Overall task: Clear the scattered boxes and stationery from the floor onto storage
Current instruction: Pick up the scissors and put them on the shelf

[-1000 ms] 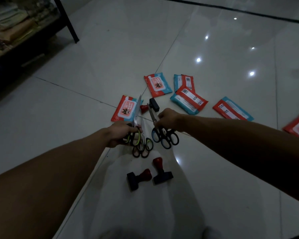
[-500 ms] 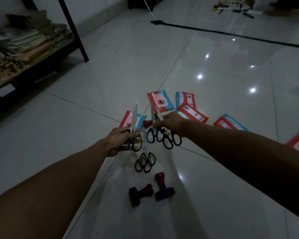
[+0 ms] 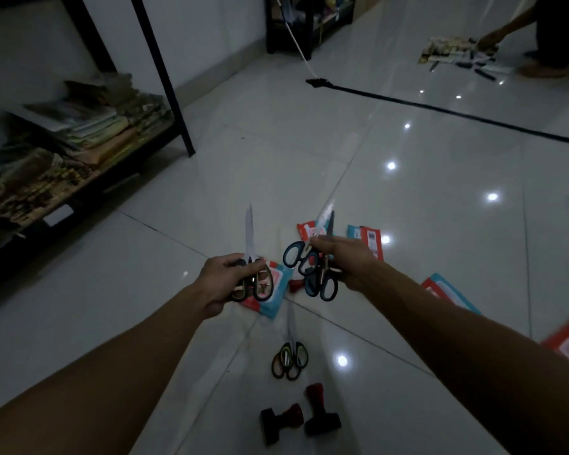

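**Scissors in both hands, shelf to the left**

While the left hand grips one pair of scissors and the right hand clutches blue-handled scissors, keep blades pointing away on the way to the shelf. Packets, stamps and another pair lie on the glossy tiled floor.

shelf left, stamps nearest, scissors beyond them

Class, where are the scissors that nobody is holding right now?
In the head view, the loose scissors lie on the floor at lower centre, between the person's forearms, just beyond the two red-handled stamps.
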The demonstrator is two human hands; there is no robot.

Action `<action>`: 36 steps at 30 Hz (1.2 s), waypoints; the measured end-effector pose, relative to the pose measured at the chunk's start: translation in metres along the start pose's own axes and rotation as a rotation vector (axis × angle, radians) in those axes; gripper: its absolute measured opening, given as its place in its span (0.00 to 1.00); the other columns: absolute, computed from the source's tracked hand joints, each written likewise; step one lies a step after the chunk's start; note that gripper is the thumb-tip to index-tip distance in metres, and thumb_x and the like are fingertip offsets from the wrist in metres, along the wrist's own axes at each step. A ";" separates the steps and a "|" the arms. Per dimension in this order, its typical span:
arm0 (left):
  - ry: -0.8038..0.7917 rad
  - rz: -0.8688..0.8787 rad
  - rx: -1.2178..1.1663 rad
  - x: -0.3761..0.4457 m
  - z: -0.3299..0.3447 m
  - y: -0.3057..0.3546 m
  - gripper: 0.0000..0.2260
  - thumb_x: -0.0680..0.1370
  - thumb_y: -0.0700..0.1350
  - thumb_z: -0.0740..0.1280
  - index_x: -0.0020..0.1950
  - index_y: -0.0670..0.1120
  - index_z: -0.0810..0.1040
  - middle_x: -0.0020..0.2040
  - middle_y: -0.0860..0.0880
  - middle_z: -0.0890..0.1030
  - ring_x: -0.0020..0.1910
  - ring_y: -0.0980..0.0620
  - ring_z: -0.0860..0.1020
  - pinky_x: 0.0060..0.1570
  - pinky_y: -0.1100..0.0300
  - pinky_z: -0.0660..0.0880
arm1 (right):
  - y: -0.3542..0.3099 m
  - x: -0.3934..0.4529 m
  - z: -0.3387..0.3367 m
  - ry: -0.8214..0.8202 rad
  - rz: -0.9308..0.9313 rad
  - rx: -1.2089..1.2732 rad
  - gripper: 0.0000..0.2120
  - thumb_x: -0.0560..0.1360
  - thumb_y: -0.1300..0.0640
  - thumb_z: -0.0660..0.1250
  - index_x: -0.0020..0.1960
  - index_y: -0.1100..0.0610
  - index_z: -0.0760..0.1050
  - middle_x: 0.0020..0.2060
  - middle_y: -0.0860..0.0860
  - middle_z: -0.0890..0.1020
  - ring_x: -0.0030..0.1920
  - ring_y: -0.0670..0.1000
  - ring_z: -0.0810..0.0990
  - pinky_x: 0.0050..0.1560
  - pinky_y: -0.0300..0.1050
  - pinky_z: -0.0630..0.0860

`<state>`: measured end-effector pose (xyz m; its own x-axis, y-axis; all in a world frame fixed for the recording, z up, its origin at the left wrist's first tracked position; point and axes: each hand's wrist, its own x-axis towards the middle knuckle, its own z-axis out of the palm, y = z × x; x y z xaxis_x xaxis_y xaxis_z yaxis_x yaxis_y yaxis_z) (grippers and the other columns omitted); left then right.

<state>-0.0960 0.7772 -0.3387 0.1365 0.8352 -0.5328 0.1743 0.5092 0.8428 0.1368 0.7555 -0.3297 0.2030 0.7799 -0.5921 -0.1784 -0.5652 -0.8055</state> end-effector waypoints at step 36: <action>0.506 0.251 -0.031 -0.509 -0.410 0.567 0.03 0.77 0.43 0.73 0.47 0.44 0.84 0.39 0.51 0.84 0.36 0.59 0.81 0.32 0.70 0.73 | -0.585 -0.449 0.378 -0.384 -0.003 0.415 0.09 0.78 0.55 0.71 0.56 0.58 0.79 0.40 0.51 0.86 0.38 0.48 0.84 0.37 0.42 0.83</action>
<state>-0.4668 0.7267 0.4417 -0.3155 0.9231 -0.2197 0.1667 0.2818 0.9449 -0.2142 0.8376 0.4163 -0.1470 0.8670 -0.4762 -0.5577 -0.4702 -0.6840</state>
